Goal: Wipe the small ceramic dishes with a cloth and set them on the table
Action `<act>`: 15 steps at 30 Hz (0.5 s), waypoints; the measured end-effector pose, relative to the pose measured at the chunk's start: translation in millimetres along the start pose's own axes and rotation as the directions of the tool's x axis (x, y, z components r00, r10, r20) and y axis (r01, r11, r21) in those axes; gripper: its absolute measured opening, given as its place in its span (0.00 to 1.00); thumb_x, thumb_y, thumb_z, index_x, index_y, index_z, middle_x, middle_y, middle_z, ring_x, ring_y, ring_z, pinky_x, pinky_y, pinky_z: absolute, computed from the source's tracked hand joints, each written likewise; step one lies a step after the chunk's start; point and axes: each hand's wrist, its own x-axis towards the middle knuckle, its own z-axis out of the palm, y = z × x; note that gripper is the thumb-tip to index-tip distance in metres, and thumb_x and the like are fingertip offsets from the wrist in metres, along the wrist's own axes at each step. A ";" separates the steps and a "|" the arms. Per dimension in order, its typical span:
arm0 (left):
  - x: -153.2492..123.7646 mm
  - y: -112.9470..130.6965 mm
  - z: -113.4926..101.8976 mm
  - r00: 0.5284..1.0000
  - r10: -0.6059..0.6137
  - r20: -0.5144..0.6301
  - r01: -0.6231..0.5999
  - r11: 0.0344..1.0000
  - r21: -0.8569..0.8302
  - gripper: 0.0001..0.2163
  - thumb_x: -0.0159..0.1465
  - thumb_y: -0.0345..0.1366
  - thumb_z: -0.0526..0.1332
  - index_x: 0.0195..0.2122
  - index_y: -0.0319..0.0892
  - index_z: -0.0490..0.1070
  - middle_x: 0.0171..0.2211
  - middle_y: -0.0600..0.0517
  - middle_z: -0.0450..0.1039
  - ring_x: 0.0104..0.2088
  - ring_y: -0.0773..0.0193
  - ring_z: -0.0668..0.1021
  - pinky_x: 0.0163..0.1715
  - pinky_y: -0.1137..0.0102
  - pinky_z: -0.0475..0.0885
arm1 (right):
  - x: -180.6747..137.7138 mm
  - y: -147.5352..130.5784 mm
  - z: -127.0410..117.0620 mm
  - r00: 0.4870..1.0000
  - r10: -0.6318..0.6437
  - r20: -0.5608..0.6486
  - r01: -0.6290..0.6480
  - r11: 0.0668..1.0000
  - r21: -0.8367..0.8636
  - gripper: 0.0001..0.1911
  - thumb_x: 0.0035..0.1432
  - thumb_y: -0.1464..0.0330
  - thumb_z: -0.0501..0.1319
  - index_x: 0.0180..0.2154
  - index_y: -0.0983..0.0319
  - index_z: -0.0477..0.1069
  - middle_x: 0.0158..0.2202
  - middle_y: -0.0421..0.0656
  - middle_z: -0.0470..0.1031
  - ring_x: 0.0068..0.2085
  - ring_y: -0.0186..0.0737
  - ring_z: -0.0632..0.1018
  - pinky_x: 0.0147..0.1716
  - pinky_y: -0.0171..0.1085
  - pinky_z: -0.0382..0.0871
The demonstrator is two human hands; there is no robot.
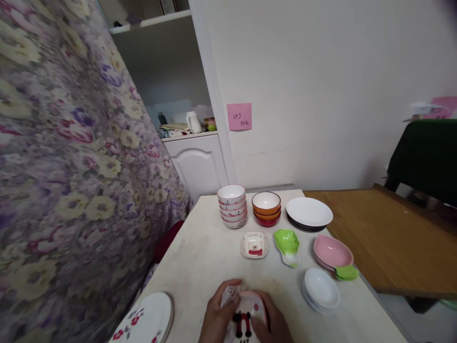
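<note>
Low at the front of the table, both hands are closed on a small white dish [254, 305] with a pink rim, a pink dot and a red and black picture. My left hand [217, 317] also pinches a crumpled white tissue or cloth [228, 296] against the dish's left edge. On the right side, my right hand [273, 321] grips the rim, its thumb over the dish's face. Just beyond lies a square dish [254, 245] with a bear picture. A green and white vegetable-shaped dish [287, 247] is to its right.
Behind stand stacked white bowls [232, 206], orange and red bowls [266, 208] and plates [309, 212]. Pink dishes [332, 252] and small white dishes [321, 289] are at right; floral plates [146, 320] lie front left. A flowered curtain [71, 166] hangs left; a brown wooden table [385, 233] adjoins right.
</note>
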 end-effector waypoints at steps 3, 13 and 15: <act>-4.0 -0.4 3.3 0.970 0.032 -0.243 -0.035 0.999 -0.007 0.21 0.54 0.44 0.65 0.46 0.43 0.67 0.30 0.54 0.77 0.29 0.63 0.76 0.32 0.70 0.70 | -1.7 9.8 5.5 0.996 0.035 -0.080 -0.030 0.997 0.068 0.20 0.52 0.59 0.56 0.45 0.62 0.65 0.38 0.48 0.78 0.38 0.46 0.78 0.37 0.41 0.71; -8.6 3.1 11.4 0.994 0.022 -0.105 -0.031 0.996 -0.085 0.19 0.55 0.48 0.63 0.42 0.42 0.71 0.33 0.51 0.79 0.35 0.59 0.78 0.37 0.68 0.71 | -2.4 17.7 -4.5 0.995 0.075 -0.061 -0.084 0.983 -0.161 0.09 0.49 0.66 0.55 0.34 0.59 0.71 0.27 0.39 0.74 0.30 0.40 0.73 0.31 0.36 0.66; -11.0 4.7 12.9 0.997 -0.022 -0.078 0.003 0.970 -0.242 0.18 0.57 0.49 0.60 0.41 0.42 0.73 0.36 0.49 0.79 0.38 0.57 0.79 0.40 0.66 0.72 | -0.4 21.5 -3.7 0.997 0.077 -0.020 -0.079 0.991 -0.107 0.12 0.47 0.67 0.54 0.34 0.60 0.71 0.28 0.40 0.74 0.31 0.41 0.73 0.32 0.37 0.66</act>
